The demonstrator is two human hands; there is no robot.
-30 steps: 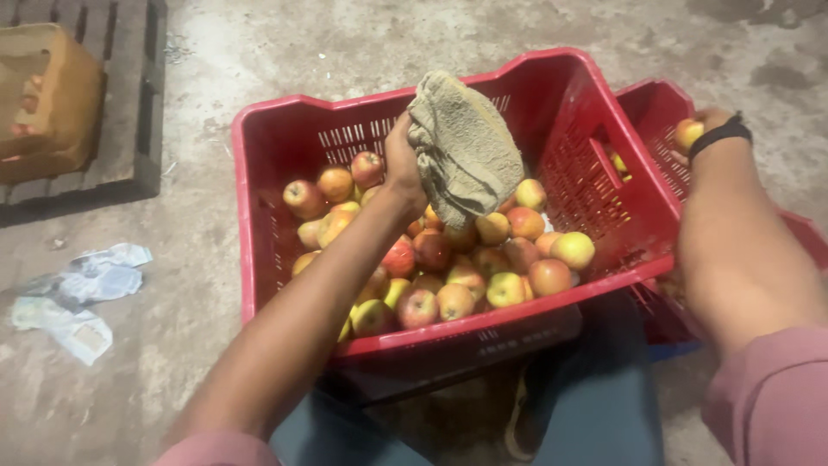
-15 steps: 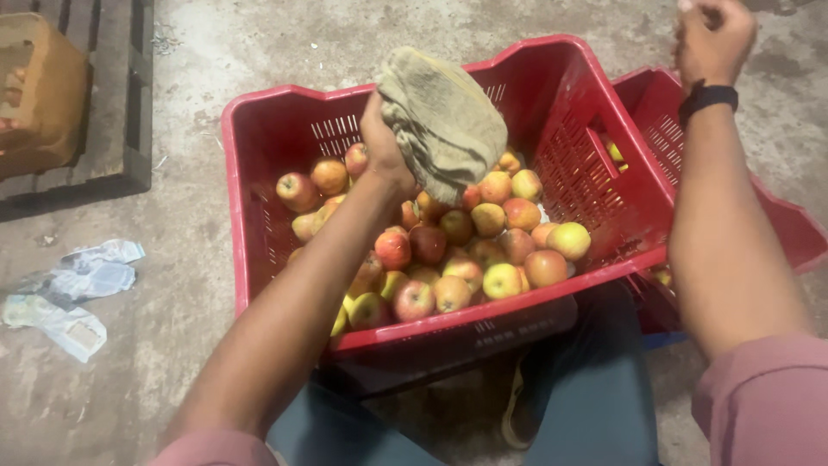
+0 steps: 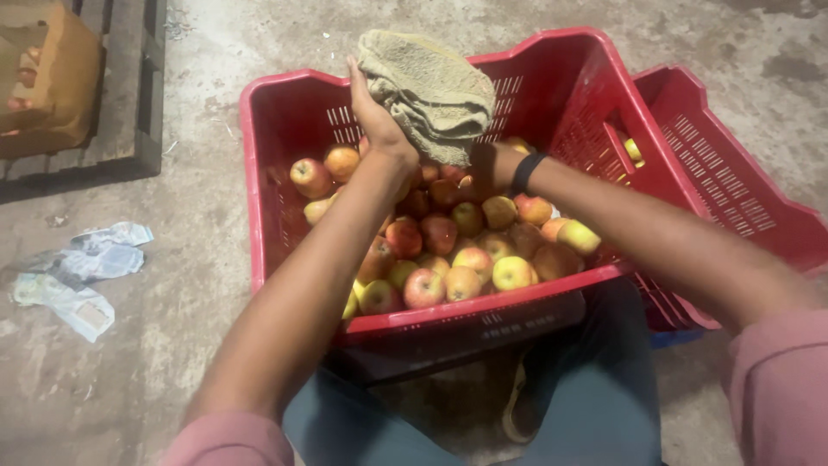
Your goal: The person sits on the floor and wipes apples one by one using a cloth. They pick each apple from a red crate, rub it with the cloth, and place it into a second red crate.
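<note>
The left hand (image 3: pixel 373 108) is raised over the red slotted plastic crate (image 3: pixel 285 112), its fingers closed on a crumpled, olive-tan terry cloth (image 3: pixel 431 86) that drapes to the right. The right hand (image 3: pixel 485 166) reaches in beneath that cloth, so its fingers are hidden and I cannot tell whether it grips anything; only a black wristband (image 3: pixel 526 173) shows clearly. Red and yellow apples (image 3: pixel 466 259) fill the crate. A second red crate (image 3: pixel 733 190) sits behind, partly cut off.
</note>
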